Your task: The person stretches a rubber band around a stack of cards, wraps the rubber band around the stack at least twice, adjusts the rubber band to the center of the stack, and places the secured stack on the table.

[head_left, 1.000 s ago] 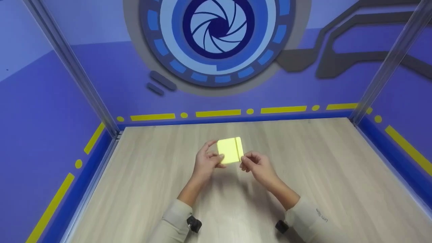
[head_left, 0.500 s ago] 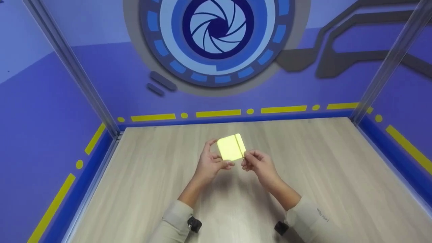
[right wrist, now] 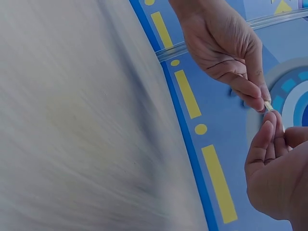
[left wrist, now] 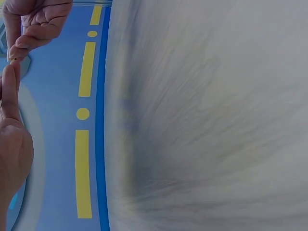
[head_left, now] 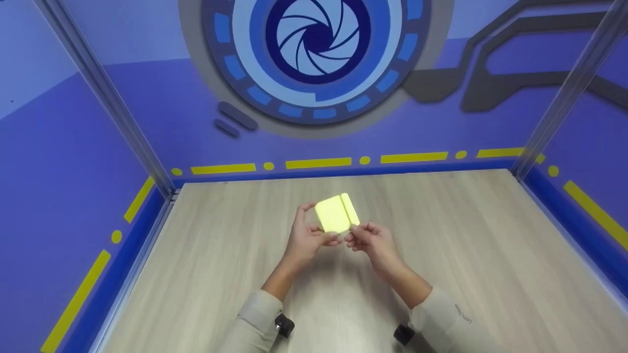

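A small square yellow notebook (head_left: 332, 214) with rounded corners is held up above the table, slightly tilted. A dark line like an elastic band runs close to its right edge. My left hand (head_left: 303, 238) holds it from the left, a finger at the upper left corner and the thumb along the bottom edge. At the lower right corner, beside the band, my right hand (head_left: 375, 242) pinches it between thumb and fingers. In the right wrist view only a thin yellow sliver of the notebook (right wrist: 268, 105) shows between both hands' fingertips. Its underside is hidden.
A light wood-grain table (head_left: 235, 235) lies below the hands. Blue and purple printed panels (head_left: 441, 127) with yellow dashes stand behind and on both sides. Metal posts (head_left: 117, 98) mark the corners.
The notebook has turned counterclockwise and risen slightly. My left thumb has shifted from its face to the bottom edge. Over the last half second, my right hand has moved slightly left and down.
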`<state>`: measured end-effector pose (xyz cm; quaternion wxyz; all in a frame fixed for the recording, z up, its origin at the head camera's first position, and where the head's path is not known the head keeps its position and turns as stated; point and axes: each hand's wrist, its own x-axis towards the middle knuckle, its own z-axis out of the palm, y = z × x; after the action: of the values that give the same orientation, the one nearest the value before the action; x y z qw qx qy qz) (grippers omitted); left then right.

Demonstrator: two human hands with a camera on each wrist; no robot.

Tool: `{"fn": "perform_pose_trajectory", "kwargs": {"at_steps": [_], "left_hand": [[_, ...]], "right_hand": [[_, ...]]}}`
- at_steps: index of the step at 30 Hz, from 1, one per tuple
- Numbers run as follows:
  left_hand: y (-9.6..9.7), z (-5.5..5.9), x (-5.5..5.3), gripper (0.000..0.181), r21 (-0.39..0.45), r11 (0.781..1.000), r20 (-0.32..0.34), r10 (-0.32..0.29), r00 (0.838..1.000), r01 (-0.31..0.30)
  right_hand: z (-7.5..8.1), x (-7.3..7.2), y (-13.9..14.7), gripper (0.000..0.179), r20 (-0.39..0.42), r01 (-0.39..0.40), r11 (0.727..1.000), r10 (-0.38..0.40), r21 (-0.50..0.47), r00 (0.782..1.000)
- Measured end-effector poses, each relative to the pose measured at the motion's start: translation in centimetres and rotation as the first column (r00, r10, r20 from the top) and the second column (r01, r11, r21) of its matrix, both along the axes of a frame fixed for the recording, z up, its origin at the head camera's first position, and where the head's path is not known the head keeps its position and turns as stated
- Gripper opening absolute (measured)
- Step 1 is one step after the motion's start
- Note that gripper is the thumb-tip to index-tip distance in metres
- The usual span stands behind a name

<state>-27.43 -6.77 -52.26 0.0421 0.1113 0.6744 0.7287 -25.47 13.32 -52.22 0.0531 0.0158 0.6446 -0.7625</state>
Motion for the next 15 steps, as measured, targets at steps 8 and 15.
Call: {"fn": "perform_pose_trajectory", "kwargs": {"at_steps": [8,15], "left_hand": [[-0.09,0.06,0.25,0.087,0.007,1.0,0.026,-0.006,1.0,0.006],[-0.06,-0.39,0.38,0.098,-0.045,0.999,-0.024,-0.014,1.0,0.013]], "right_hand": [[-0.08,0.13,0.33,0.02,-0.01,-0.056,0.998,0.056,0.022,0.998],[-0.19,0.02,0.69,0.023,0.032,-0.033,0.999,0.032,0.015,0.999]]}}
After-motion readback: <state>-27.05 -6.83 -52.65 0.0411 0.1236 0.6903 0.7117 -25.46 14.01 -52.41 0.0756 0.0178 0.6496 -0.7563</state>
